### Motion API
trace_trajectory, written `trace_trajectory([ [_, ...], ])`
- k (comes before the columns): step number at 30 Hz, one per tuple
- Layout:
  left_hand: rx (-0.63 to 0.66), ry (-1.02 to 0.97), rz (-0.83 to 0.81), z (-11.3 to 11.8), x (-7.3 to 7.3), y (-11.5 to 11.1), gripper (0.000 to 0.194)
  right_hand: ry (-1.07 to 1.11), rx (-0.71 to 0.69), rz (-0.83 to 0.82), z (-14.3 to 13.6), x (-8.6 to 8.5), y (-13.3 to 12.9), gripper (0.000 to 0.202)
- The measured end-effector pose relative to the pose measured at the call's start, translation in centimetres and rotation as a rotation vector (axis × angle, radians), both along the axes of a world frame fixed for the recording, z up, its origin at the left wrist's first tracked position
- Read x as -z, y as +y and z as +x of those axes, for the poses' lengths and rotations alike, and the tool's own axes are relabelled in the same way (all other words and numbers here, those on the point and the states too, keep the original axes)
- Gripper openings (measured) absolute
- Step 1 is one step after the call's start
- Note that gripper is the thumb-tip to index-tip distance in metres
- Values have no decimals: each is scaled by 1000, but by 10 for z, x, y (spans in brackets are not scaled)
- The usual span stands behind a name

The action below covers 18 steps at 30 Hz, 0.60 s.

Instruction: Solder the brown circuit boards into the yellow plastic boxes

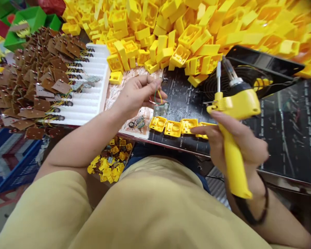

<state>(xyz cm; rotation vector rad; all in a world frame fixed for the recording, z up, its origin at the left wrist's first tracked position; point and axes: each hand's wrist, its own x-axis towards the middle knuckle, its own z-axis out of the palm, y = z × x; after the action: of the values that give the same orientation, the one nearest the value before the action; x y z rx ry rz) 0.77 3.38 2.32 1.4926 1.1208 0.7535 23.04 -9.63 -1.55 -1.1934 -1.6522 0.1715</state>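
Observation:
My left hand [142, 90] pinches a small round black part [165, 80] with thin coloured wires. A small circuit board [161, 109] hangs from these wires just above the row of open yellow cases [173, 128] at the bench edge. My right hand [229, 141] is wrapped round the handle of a yellow soldering gun [234, 152], whose metal tip points up and away. One finger of that hand reaches over the right end of the case row. Another board with wires and a round part [138, 123] lies left of the cases.
Yellow housings [180, 55] are heaped along the back. A black fan [264, 58] stands behind the soldering gun. To the left, brown boards [45, 74] lie piled on a ribbed white tray [103, 83]. Below the bench edge is a box of yellow parts [109, 167]; a blue crate [15, 169] stands far left.

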Motion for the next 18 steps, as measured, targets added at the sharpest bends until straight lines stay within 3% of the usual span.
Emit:
trace_trajectory([
  [3, 69, -79, -10, 19, 9, -19, 29, 25, -122, 22, -13, 1, 11, 20],
  [7, 110, -88, -41, 20, 13, -35, 52, 99, -54, 88, -22, -3, 16, 31],
  [10, 70, 53, 213, 7, 15, -46, 62, 76, 17, 165, -22, -7, 13, 35],
  [12, 30, 123, 434, 2, 16, -55, 55, 31, 28, 194, -21, -7, 11, 36],
  [14, 32, 102, 523, 5, 19, -62, 48, -1, 12, 206, -24, -5, 10, 36],
  [16, 30, -22, 437, 14, 23, -67, 39, -22, -7, 229, -28, 0, 10, 34],
  [18, 29, -168, 237, 25, 28, -69, 27, -41, -16, 236, -34, 5, 10, 32],
])
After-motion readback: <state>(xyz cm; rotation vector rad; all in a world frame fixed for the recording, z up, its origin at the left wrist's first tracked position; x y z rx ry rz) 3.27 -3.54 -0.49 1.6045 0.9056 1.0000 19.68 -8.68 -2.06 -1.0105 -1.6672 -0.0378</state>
